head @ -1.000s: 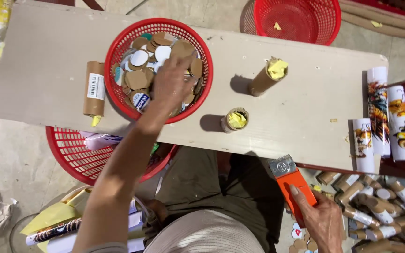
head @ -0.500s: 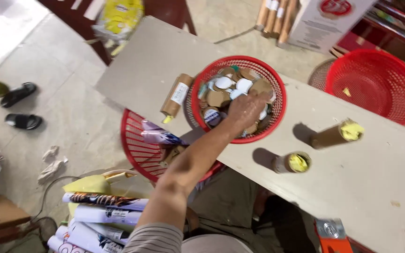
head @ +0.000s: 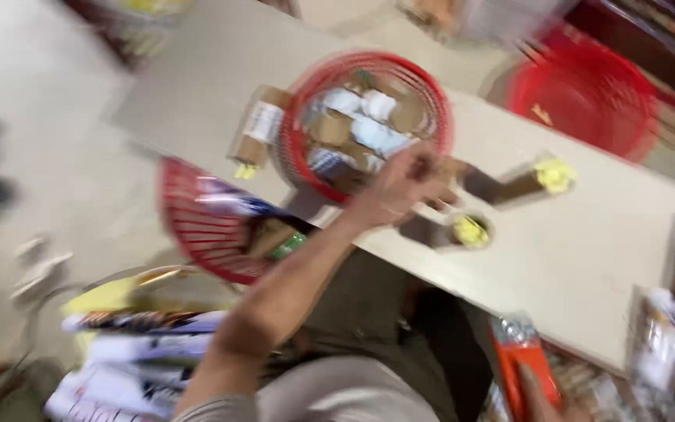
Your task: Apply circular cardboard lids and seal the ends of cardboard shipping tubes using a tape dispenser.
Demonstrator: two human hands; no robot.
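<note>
My left hand (head: 404,184) hangs at the near rim of the round red plastic basket of cardboard and white discs (head: 318,90) on the pale table (head: 587,250); its grip looks curled, but blur hides whether it holds a disc. My right hand (head: 537,395) grips an orange tool (head: 525,363). Two yellow-capped brown tubes (head: 470,232) sit just beside my left hand.

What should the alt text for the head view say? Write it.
A person's left hand is at the near rim of a round red plastic basket of cardboard discs on a long pale board. The right hand touches an orange tool at the bottom edge. The picture is motion-blurred.
</note>
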